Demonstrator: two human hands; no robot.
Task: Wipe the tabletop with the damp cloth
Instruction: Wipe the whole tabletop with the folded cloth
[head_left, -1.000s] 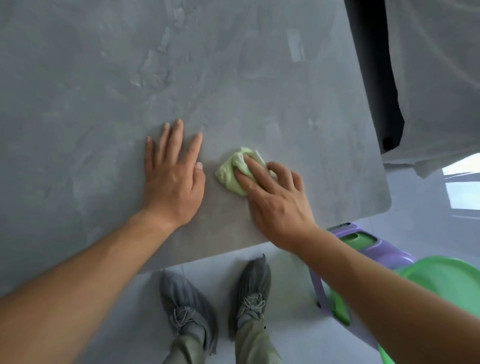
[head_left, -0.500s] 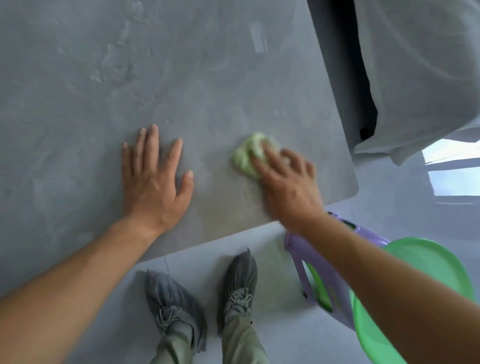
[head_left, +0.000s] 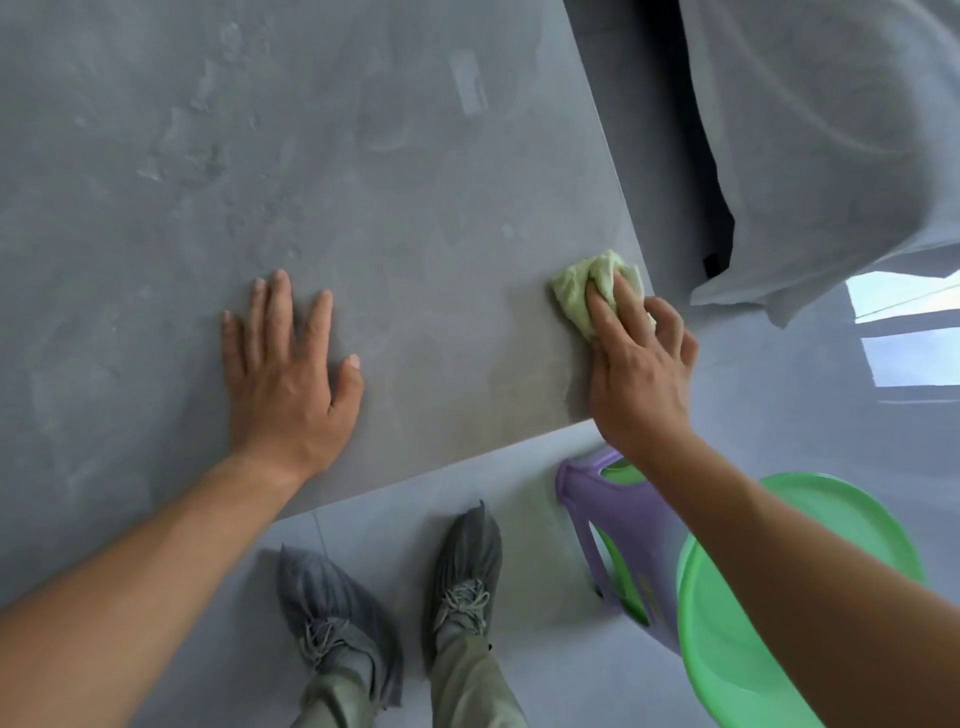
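Head view: the right hand (head_left: 641, 374) presses a bunched green cloth (head_left: 589, 291) flat against the grey worktop (head_left: 389, 208), fingers (head_left: 605, 312) laid over it and curled slightly around its near side, gripping it. The cloth lies under and just ahead of those fingers. A second ago it sat close beside the left hand's thumb; it has since travelled away to the worktop's right edge, near the front corner, and the two hands are now well apart. The left hand (head_left: 288, 384) remains open, palm down and fingers spread, bracing on the surface and holding nothing.

Judgement: one outward stroke across the near strip is complete. The patch between the hands shows a duller, faintly darker tone, consistent with damp. The surface ahead of both hands shows pale smears and appears unwiped. Beyond the right wrist, off the worktop, stand a purple stool (head_left: 618, 540) and a green basin (head_left: 779, 597).
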